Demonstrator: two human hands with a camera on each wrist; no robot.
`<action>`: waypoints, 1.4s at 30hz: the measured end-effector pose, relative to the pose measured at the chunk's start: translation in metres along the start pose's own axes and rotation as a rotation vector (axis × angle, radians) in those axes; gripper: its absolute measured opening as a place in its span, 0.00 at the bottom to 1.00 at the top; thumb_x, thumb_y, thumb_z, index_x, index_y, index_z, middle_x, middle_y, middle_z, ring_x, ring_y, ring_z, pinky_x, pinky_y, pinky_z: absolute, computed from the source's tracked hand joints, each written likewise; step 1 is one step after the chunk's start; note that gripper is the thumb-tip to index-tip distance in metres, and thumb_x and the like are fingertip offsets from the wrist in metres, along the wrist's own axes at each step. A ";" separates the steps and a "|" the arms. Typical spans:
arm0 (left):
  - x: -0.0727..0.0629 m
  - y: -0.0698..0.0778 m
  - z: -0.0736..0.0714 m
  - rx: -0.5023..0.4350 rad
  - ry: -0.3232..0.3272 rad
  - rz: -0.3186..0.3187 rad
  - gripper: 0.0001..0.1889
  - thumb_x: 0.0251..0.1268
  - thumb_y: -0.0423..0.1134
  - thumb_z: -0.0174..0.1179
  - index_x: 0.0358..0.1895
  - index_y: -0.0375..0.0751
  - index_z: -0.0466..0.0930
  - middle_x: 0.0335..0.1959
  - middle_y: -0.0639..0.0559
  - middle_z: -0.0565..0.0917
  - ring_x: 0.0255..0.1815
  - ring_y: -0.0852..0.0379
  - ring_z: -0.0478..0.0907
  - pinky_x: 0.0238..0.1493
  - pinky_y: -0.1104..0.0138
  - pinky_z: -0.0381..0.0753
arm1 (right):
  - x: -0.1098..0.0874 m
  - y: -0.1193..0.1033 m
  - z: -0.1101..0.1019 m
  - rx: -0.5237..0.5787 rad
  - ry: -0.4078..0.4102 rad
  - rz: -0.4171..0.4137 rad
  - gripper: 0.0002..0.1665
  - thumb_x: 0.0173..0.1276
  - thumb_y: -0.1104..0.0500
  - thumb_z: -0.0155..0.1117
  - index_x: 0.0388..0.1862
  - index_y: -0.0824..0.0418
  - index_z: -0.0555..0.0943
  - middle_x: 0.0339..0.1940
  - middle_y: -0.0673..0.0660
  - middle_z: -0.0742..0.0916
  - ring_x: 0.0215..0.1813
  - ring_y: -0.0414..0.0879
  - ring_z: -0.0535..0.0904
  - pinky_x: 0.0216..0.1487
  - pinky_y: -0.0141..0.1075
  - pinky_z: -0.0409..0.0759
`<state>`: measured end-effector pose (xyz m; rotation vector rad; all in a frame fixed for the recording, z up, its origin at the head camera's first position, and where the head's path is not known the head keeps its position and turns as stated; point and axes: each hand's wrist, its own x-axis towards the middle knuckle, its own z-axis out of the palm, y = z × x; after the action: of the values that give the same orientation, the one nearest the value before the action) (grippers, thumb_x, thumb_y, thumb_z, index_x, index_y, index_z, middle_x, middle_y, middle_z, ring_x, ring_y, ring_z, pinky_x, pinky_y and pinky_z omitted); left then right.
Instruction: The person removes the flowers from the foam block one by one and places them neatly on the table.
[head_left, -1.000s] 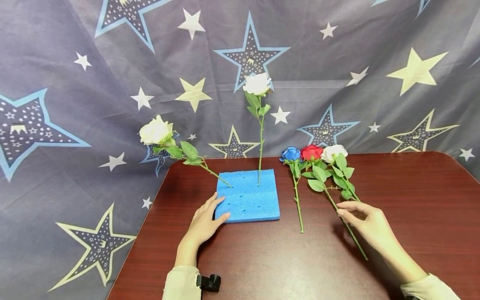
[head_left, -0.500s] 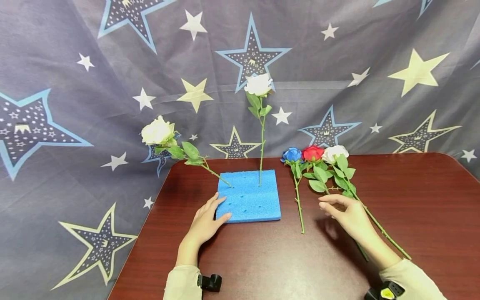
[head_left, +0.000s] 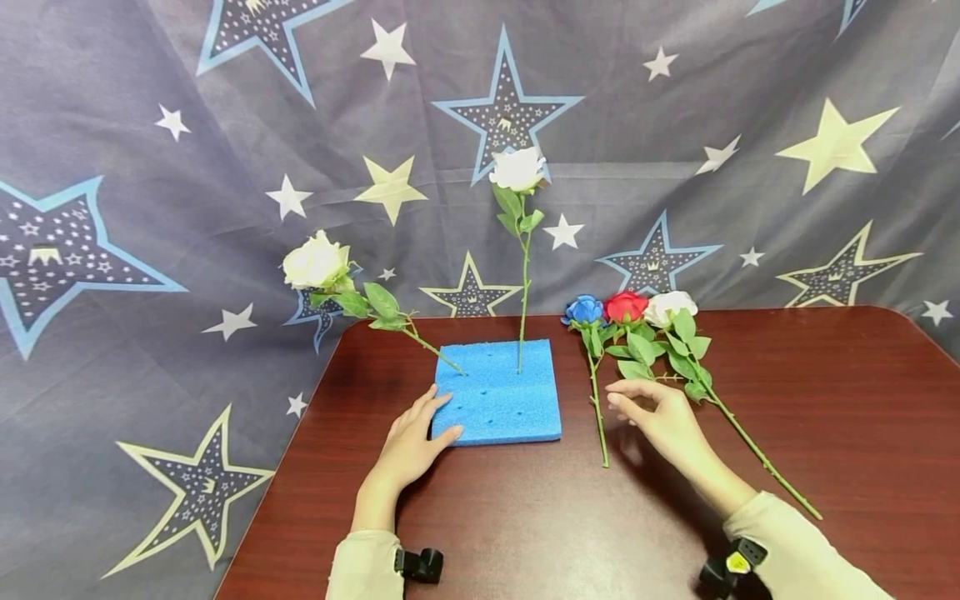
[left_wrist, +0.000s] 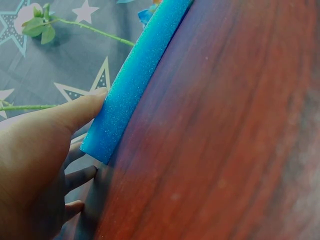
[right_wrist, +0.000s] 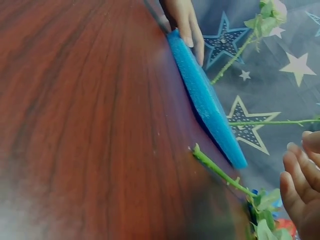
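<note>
A blue foam block point(head_left: 498, 400) with small holes lies on the table. Two white roses stand in it: one upright rose point(head_left: 517, 171), the other rose point(head_left: 318, 262) leaning far left. My left hand point(head_left: 408, 442) rests at the block's left side with spread fingers; its thumb touches the front left corner, also seen in the left wrist view. My right hand point(head_left: 663, 421) hovers just right of the stem of a blue rose point(head_left: 583, 310), fingers loosely bent and nothing between them. It hides part of the stem of a red rose point(head_left: 625, 307).
A third white rose point(head_left: 670, 308) lies right of the red one, its stem slanting toward the front right. The brown wooden table point(head_left: 847, 400) backs onto a grey star-patterned cloth point(head_left: 637, 125). A black wrist camera point(head_left: 420, 565) sits by the left sleeve.
My right hand has moved left, from over the red and white roses' stems to beside the blue rose's stem. The left hand, foam block and roses stay in place.
</note>
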<state>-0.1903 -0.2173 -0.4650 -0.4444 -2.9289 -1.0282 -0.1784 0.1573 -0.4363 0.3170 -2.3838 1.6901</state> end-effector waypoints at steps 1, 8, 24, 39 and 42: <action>0.000 0.000 0.000 0.003 -0.002 -0.002 0.34 0.71 0.58 0.56 0.75 0.47 0.64 0.78 0.42 0.56 0.74 0.32 0.54 0.69 0.35 0.48 | 0.002 0.000 0.002 0.005 -0.003 -0.001 0.12 0.69 0.63 0.67 0.46 0.71 0.85 0.35 0.63 0.89 0.34 0.49 0.87 0.34 0.39 0.85; 0.002 0.003 -0.001 0.005 -0.034 -0.060 0.34 0.71 0.56 0.58 0.76 0.50 0.63 0.80 0.48 0.54 0.76 0.36 0.52 0.71 0.38 0.46 | 0.012 -0.001 0.019 -0.007 -0.028 -0.011 0.11 0.68 0.63 0.68 0.47 0.68 0.85 0.37 0.61 0.89 0.32 0.45 0.85 0.35 0.33 0.83; 0.004 0.003 -0.002 0.015 -0.044 -0.073 0.35 0.71 0.58 0.57 0.77 0.53 0.61 0.80 0.49 0.52 0.77 0.37 0.50 0.72 0.38 0.46 | 0.043 -0.008 0.048 0.028 -0.039 0.013 0.11 0.68 0.68 0.66 0.47 0.73 0.84 0.37 0.66 0.88 0.34 0.57 0.85 0.36 0.43 0.84; 0.005 0.003 -0.003 0.013 -0.048 -0.076 0.34 0.71 0.58 0.57 0.77 0.54 0.61 0.80 0.50 0.52 0.77 0.37 0.50 0.72 0.39 0.46 | 0.072 0.007 0.069 0.059 -0.037 0.035 0.13 0.69 0.65 0.66 0.49 0.72 0.84 0.36 0.65 0.88 0.37 0.60 0.86 0.39 0.45 0.85; 0.004 0.003 -0.002 0.012 -0.044 -0.072 0.34 0.71 0.58 0.57 0.77 0.53 0.61 0.80 0.50 0.52 0.77 0.37 0.50 0.72 0.38 0.46 | 0.077 0.010 0.073 0.077 -0.054 0.069 0.13 0.69 0.65 0.65 0.50 0.72 0.83 0.38 0.66 0.88 0.38 0.58 0.86 0.41 0.46 0.85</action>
<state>-0.1939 -0.2152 -0.4608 -0.3682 -3.0092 -1.0206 -0.2575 0.0870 -0.4476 0.2989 -2.3984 1.8296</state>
